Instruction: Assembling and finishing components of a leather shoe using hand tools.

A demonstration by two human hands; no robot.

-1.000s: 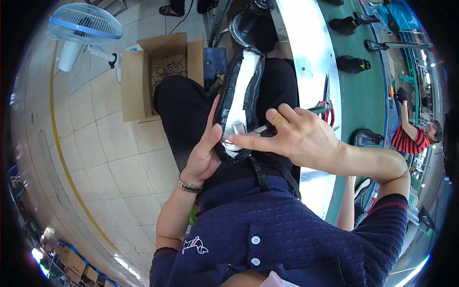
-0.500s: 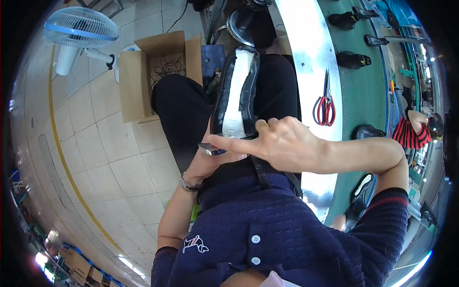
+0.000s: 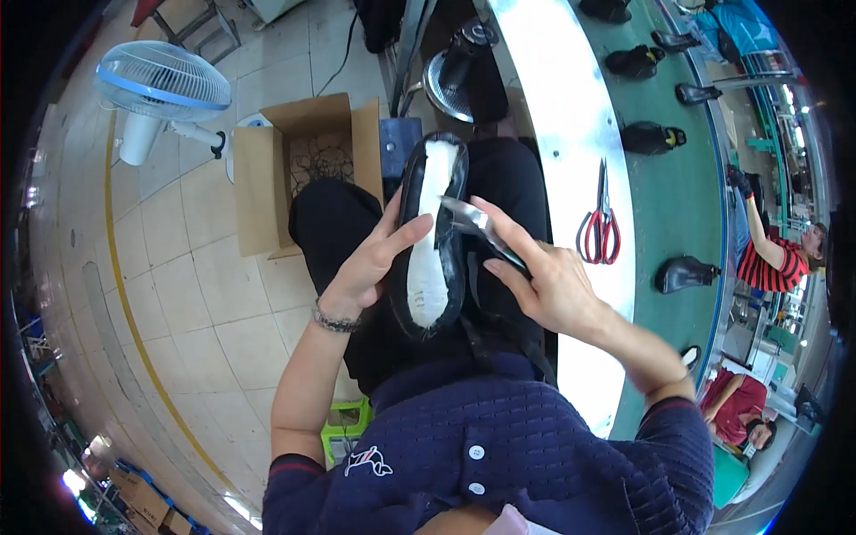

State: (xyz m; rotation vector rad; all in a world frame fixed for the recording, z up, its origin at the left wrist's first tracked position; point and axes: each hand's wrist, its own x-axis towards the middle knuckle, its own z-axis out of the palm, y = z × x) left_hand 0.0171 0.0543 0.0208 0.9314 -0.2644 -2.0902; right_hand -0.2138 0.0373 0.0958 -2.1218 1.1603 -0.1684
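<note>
A black shoe upper (image 3: pixel 453 267) lies bottom up over my lap, with a long white insole (image 3: pixel 428 276) showing between its folded black edges. My left hand (image 3: pixel 367 263) grips its left side, the thumb lying across the white insole. My right hand (image 3: pixel 555 281) is closed around a metal tool that looks like pincers (image 3: pixel 471 217). The shiny head of the tool is at the shoe's right edge, about halfway along. My fingers hide part of its handles.
Red-handled scissors (image 3: pixel 601 227) lie on the metal bench (image 3: pixel 571 116) at my right. Beyond it, a green conveyor (image 3: pixel 646 196) carries several black shoes. A cardboard box (image 3: pixel 259 192) with dark wiry scraps and a fan (image 3: pixel 160 76) stand at far left. Two people sit beyond the conveyor.
My right hand with the tool has moved from the shoe's near end to its right edge. My left hand has shifted forward along the left side. The shoe's near end is now uncovered.
</note>
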